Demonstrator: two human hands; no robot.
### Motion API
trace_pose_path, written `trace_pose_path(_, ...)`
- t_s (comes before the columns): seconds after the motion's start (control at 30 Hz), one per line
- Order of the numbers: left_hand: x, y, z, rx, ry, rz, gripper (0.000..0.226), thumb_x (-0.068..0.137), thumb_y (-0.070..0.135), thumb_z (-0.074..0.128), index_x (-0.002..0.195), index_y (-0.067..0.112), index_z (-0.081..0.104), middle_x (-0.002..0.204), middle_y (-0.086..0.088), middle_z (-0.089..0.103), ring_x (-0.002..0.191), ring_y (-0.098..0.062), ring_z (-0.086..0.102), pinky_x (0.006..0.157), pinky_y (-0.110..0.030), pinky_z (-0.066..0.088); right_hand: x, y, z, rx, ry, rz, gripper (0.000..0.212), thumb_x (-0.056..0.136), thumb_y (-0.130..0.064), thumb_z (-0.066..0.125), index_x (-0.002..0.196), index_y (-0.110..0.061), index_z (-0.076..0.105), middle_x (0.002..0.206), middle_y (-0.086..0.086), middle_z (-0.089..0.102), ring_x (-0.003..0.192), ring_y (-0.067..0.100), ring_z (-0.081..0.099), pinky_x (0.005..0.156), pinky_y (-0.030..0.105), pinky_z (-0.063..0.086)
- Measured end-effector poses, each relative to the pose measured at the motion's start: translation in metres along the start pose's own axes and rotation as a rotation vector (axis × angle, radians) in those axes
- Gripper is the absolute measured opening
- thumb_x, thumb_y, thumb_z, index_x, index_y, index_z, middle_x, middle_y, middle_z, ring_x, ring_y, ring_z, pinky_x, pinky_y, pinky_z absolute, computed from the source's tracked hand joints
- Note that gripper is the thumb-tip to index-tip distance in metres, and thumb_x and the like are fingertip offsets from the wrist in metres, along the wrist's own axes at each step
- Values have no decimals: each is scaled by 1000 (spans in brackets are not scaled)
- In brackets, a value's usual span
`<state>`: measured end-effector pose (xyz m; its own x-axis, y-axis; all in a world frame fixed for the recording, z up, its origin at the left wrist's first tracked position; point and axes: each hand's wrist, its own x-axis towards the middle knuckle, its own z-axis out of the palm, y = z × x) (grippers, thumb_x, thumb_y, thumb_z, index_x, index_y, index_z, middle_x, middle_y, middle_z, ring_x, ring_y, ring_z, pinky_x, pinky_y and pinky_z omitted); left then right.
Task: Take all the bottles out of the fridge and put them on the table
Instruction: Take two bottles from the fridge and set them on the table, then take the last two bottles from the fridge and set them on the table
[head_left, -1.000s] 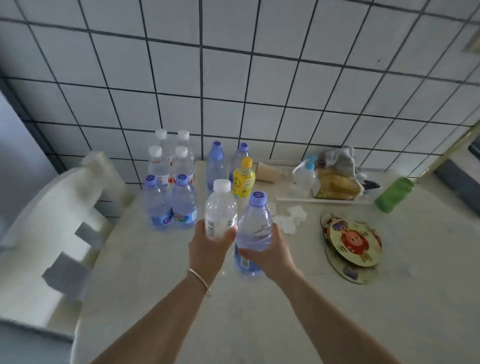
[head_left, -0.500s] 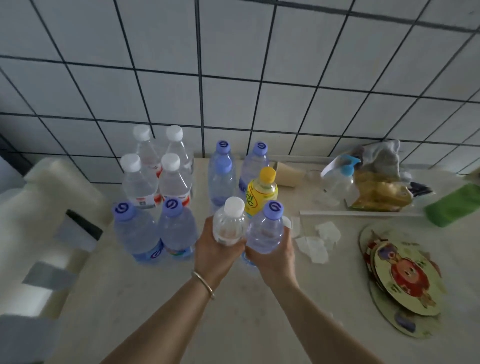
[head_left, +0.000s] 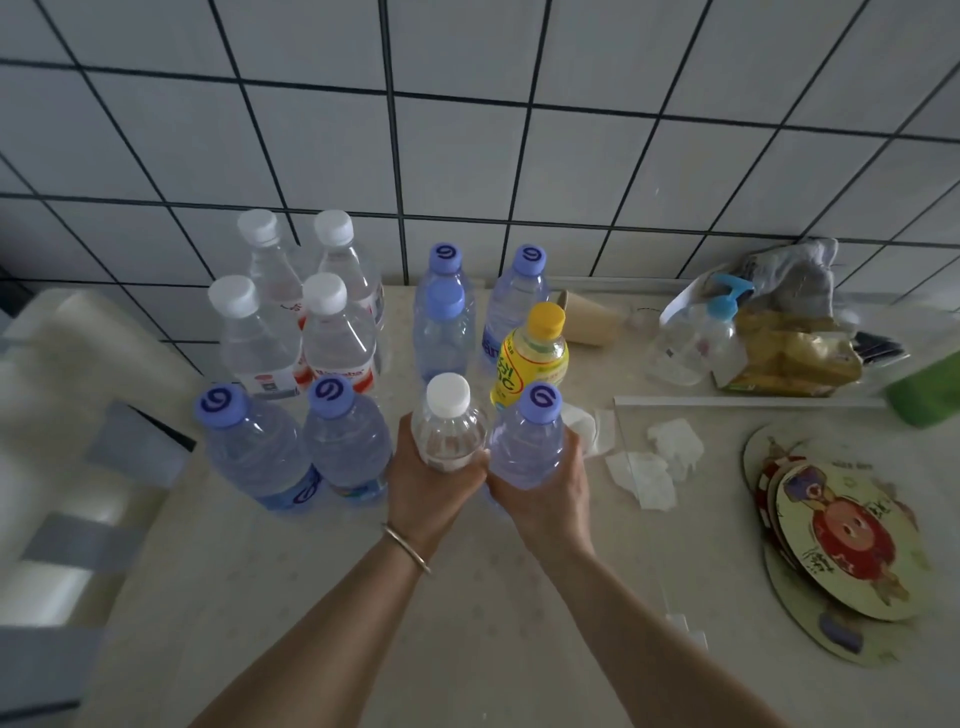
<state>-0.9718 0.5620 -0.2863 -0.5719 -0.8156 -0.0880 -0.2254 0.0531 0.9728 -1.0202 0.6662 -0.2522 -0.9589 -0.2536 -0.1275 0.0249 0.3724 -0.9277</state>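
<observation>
My left hand (head_left: 431, 483) grips a clear white-capped bottle (head_left: 448, 423) and my right hand (head_left: 545, 493) grips a blue-capped water bottle (head_left: 530, 436). Both are upright, side by side, low over the pale table (head_left: 311, 597); I cannot tell whether their bases touch it. Behind them stand a yellow-capped drink bottle (head_left: 532, 358), several blue-capped bottles (head_left: 444, 322) and several white-capped bottles (head_left: 291, 327). Two more blue-capped bottles (head_left: 301, 447) stand just left of my left hand. The fridge is not in view.
A tiled wall (head_left: 519, 156) backs the table. Crumpled tissues (head_left: 660, 462) lie right of my right hand. Round picture boards (head_left: 841, 540) are stacked at the right. A pump bottle (head_left: 711, 332), bags (head_left: 795, 353) and a green object (head_left: 930, 389) crowd the back right. A white chair (head_left: 67, 441) stands at left.
Both hands have carried their bottles forward and down toward the group of bottles. The view has closed in on the table and tilted downward.
</observation>
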Motion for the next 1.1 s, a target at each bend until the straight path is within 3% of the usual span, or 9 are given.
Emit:
trace_pose_path(0.1, 0, 0, -5, 32, -60, -5, 69, 46, 48, 73, 105, 16, 56, 100, 1, 70, 94, -13, 67, 86, -30, 52, -3, -1, -4, -3, -26, -66, 25, 61, -10, 76, 71, -24, 57, 61, 3, 61, 50, 7, 48, 46, 26, 44)
trace_pose_path(0.2, -4, 5, -10, 26, -98, 6, 69, 49, 46, 75, 109, 17, 56, 103, 1, 69, 97, -12, 66, 88, -33, 52, -8, 6, -10, -5, -51, -26, 49, 59, -2, 79, 76, -43, 57, 69, -18, 64, 61, -2, 57, 53, 10, 44)
trace_pose_path(0.23, -8, 7, -12, 20, -100, 12, 68, 50, 45, 75, 110, 21, 55, 105, 3, 67, 98, -11, 65, 88, -30, 52, -11, 8, -13, -24, -53, -15, 54, 58, -3, 81, 84, -43, 55, 81, -19, 64, 73, -3, 61, 59, 9, 46)
trace_pose_path(0.33, -23, 12, -20, 33, -116, 21, 76, 53, 41, 77, 122, 32, 46, 117, 9, 59, 108, -9, 58, 94, -24, 45, -24, 10, -21, -74, -102, 17, 69, 61, -11, 83, 116, -31, 47, 108, -6, 53, 106, 16, 56, 72, 16, 42)
trace_pose_path(0.43, -43, 16, -31, 43, -73, -52, 89, 66, 17, 83, 140, 15, 34, 137, -6, 49, 127, -17, 47, 103, -29, 36, -45, 0, -36, -169, -125, 89, 82, 74, -24, 76, 141, -15, 29, 132, 5, 43, 126, 21, 41, 87, 20, 31)
trace_pose_path(0.7, -138, 47, -84, 107, 67, 62, 78, 67, 14, 83, 134, 7, 43, 128, -12, 53, 112, -25, 55, 98, -44, 47, -134, -33, -74, -209, -206, -104, 70, 81, -33, 69, 139, -16, 34, 139, 5, 44, 129, 21, 42, 104, 30, 34)
trace_pose_path(0.87, -229, 60, -122, 94, 161, 102, 78, 70, 16, 81, 136, 9, 40, 132, -11, 50, 106, -19, 54, 90, -29, 44, -207, -38, -97, -228, -347, -276, 75, 82, -40, 65, 144, -17, 28, 148, -1, 36, 136, 17, 34, 110, 31, 30)
trace_pose_path(1.1, -383, 66, -184, 79, 427, 118, 74, 73, 28, 78, 136, 19, 41, 126, 5, 52, 113, -14, 53, 97, -31, 44, -317, -39, -128, -267, -577, -498, 72, 84, -44, 61, 144, -21, 28, 148, -1, 35, 136, 17, 35, 110, 36, 32)
